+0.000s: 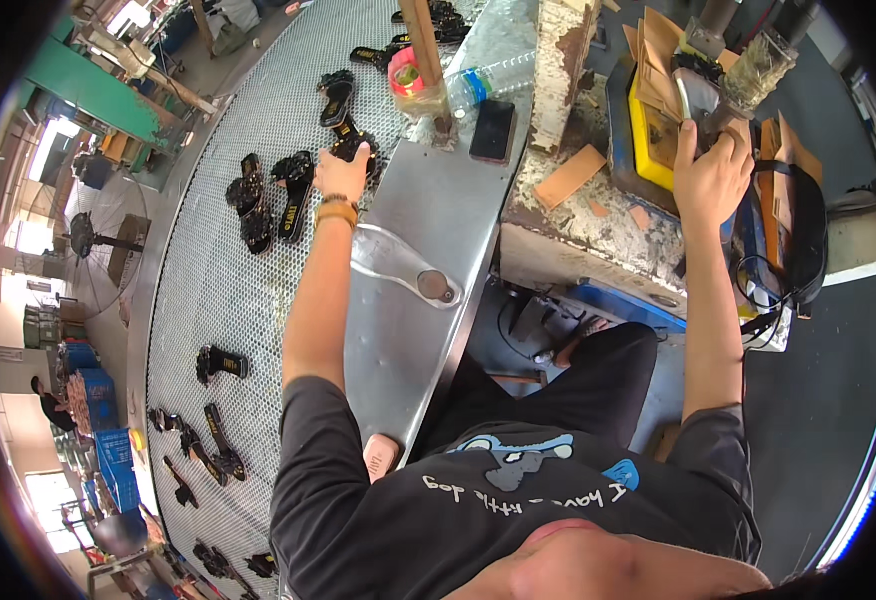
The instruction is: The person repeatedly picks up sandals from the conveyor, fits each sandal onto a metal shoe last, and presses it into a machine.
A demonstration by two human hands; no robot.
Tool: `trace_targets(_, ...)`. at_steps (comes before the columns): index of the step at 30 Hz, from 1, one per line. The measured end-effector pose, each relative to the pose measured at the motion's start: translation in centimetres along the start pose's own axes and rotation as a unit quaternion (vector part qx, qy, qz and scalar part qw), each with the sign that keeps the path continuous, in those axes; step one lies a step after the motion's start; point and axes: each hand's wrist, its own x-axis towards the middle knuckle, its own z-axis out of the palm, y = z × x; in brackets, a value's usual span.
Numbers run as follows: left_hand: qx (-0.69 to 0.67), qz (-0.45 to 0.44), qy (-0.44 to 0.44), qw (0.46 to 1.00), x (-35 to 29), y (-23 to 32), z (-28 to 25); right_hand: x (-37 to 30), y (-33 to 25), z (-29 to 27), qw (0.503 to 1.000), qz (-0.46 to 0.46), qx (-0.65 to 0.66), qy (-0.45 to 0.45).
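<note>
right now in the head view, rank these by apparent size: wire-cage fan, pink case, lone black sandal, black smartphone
1. Wire-cage fan
2. Black smartphone
3. Lone black sandal and pink case: too alike to rank

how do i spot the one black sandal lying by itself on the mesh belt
Start at the long silver mesh belt on the person's left. Beside the elbow end of the left forearm, apart from it, lies a black sandal with gold marking towards its right end. Unlike its neighbours, grouped farther up and down the belt, it lies alone.
</note>
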Motion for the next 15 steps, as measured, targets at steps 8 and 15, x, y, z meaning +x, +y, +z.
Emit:
trace_targets(8,0.128,-0.019,-0.213,0.968,2.8,0.0,3.8,1.7,-0.3,-1.8,0.997,0.037,-0.026,-0.069)
trace_targets(15,-0.217,0.006,0.003,0.976,3.8,-7.0,-3.1,1.8,-1.3,-1.7,0.997,0.031,0.013,-0.070)
